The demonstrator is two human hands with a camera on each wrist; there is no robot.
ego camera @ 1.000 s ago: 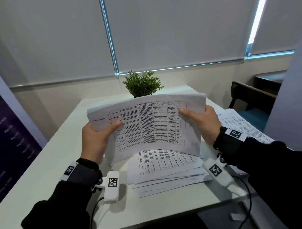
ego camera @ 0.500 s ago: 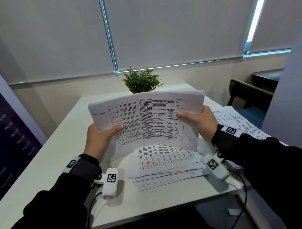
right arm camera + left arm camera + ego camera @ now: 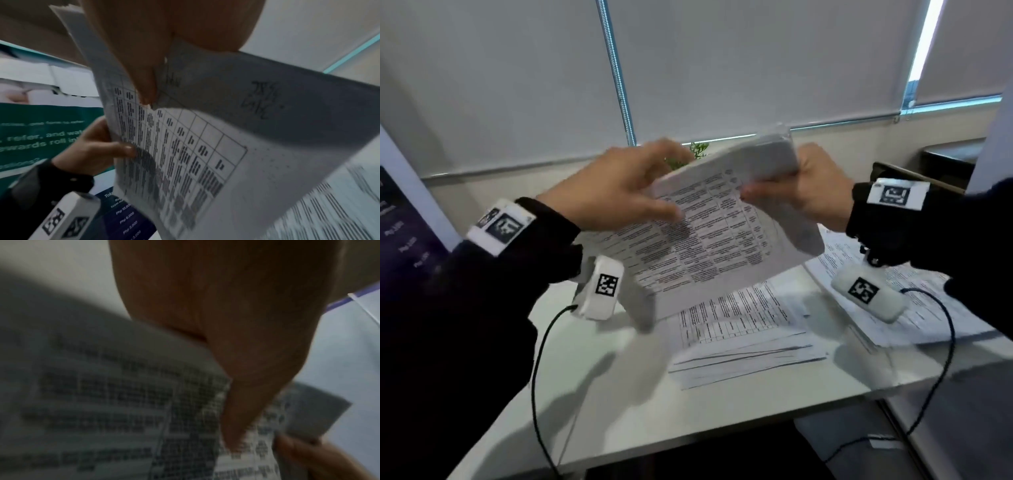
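Note:
A thick sheaf of printed sheets (image 3: pixel 715 236) with tables hangs in the air above the white table (image 3: pixel 619 394), tilted with one corner down. My left hand (image 3: pixel 619 192) grips its upper left edge, thumb on the printed face. My right hand (image 3: pixel 808 192) grips its upper right corner, thumb on top. The right wrist view shows the sheaf (image 3: pixel 185 154) with the right thumb (image 3: pixel 141 68) pressed on it and my left hand (image 3: pixel 96 149) holding the far edge. The left wrist view is blurred: the left thumb (image 3: pixel 242 386) lies on the paper (image 3: pixel 102 402).
A fanned pile of more printed sheets (image 3: pixel 743 335) lies on the table under the sheaf. Another pile (image 3: pixel 914 308) sits at the right edge. A small green plant (image 3: pixel 688 157) stands behind the hands. A dark chair (image 3: pixel 914 178) is at the right, and a dark banner (image 3: pixel 400 240) at the left.
Both hands have lifted the sheaf higher and turned it clockwise, so it now hangs tilted. The left hand has shifted from the lower left edge to the top edge.

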